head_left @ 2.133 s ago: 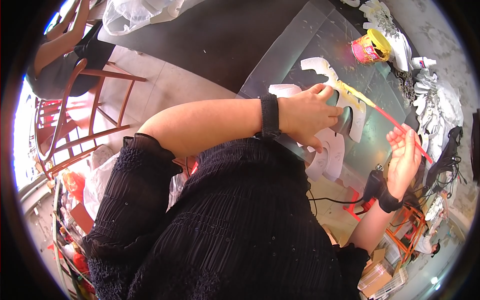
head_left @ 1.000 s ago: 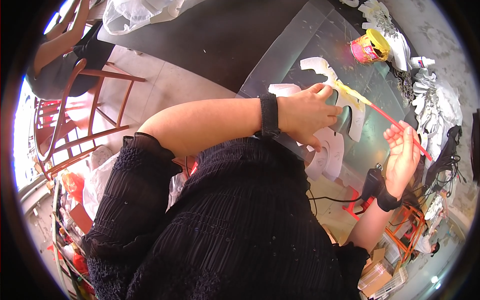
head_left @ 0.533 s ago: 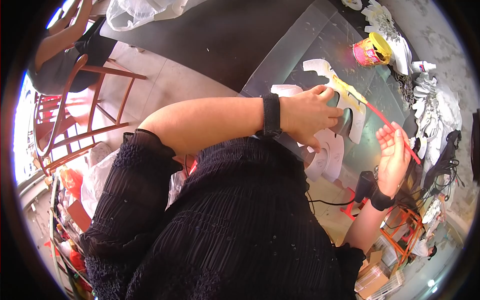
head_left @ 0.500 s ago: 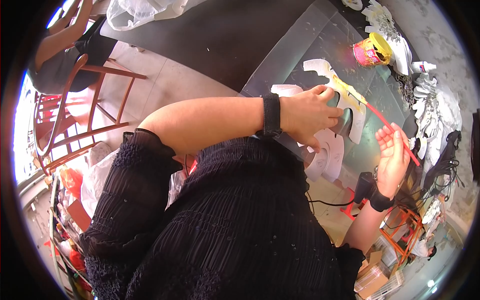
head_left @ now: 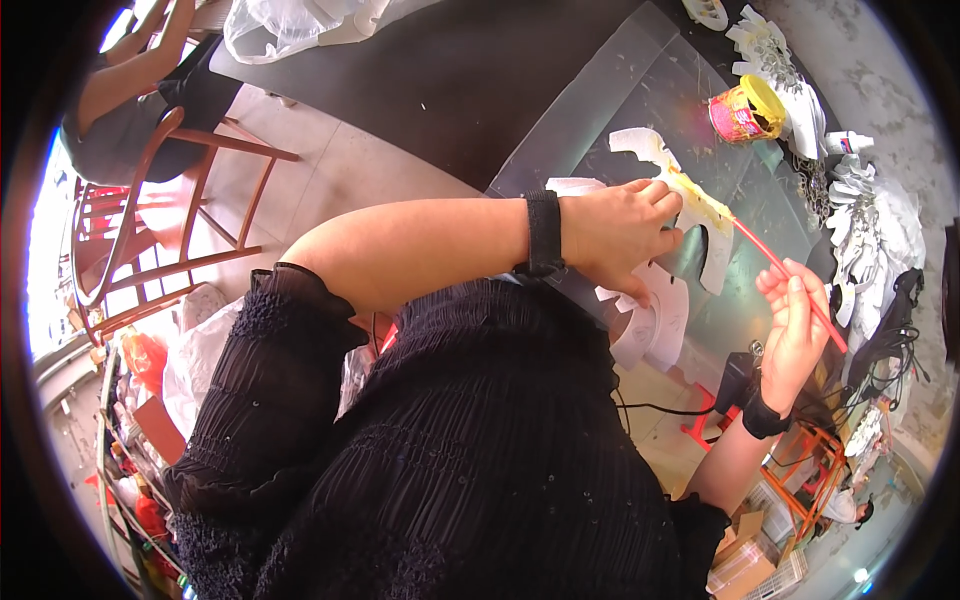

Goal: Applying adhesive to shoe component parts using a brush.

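Observation:
My right hand (head_left: 795, 330) is closed around the red handle of a slim brush (head_left: 765, 247), near its rear end. The brush's tip touches a white curved cut-out piece (head_left: 716, 258), which has yellow paste smeared along its middle. Over the inner edge of that piece is my left hand (head_left: 625, 235), palm down, its fingers bent but apart and the thumb spread toward me. Whether its fingertips press on the piece is hard to see. More white curved pieces (head_left: 662, 335) lie below and beside the left hand, partly covered by it.
A red and yellow tub (head_left: 745, 110) stands on the clear sheet (head_left: 575, 105) over the dark table. Bundled white pieces (head_left: 870, 215) and a small white bottle (head_left: 850, 142) line the right side. A plastic bag (head_left: 290, 30), a wooden chair (head_left: 190, 240) and a seated person (head_left: 135, 100) are at left.
My right hand has shifted slightly right and down with the brush. My left hand's fingers have drawn in a little over the white piece.

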A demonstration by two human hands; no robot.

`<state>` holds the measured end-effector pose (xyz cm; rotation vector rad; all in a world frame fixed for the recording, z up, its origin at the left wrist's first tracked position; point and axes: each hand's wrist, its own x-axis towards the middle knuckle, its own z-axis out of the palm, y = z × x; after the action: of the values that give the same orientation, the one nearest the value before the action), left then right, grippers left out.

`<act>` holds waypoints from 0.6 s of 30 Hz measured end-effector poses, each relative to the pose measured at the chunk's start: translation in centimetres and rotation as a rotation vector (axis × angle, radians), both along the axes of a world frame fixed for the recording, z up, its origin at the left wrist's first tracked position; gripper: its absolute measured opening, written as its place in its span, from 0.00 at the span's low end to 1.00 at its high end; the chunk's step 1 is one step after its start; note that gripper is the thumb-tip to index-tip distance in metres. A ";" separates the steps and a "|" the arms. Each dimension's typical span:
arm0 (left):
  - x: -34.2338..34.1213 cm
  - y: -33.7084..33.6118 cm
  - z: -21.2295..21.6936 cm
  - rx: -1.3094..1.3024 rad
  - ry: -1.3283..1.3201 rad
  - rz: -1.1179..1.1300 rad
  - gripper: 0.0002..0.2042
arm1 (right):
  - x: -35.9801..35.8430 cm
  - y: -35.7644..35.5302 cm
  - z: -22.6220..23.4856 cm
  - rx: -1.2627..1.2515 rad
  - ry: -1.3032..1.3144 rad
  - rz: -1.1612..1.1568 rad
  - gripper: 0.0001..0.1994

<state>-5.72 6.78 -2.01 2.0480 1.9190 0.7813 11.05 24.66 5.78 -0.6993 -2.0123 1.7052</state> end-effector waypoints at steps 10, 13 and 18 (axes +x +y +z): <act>-1.2 -0.3 0.7 -0.097 -0.091 -0.028 0.28 | -1.0 -0.6 -0.2 0.018 0.010 -0.040 0.09; -1.4 -0.3 0.6 -0.100 -0.107 -0.031 0.28 | -0.9 -0.5 -0.1 0.039 -0.002 -0.029 0.09; -2.4 -1.4 0.2 0.042 0.085 0.074 0.29 | -0.9 -0.7 0.2 0.062 -0.004 -0.015 0.09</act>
<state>-8.13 5.41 -1.77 2.0760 2.0514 0.7690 10.10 23.95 5.97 -0.6964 -2.0483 1.6272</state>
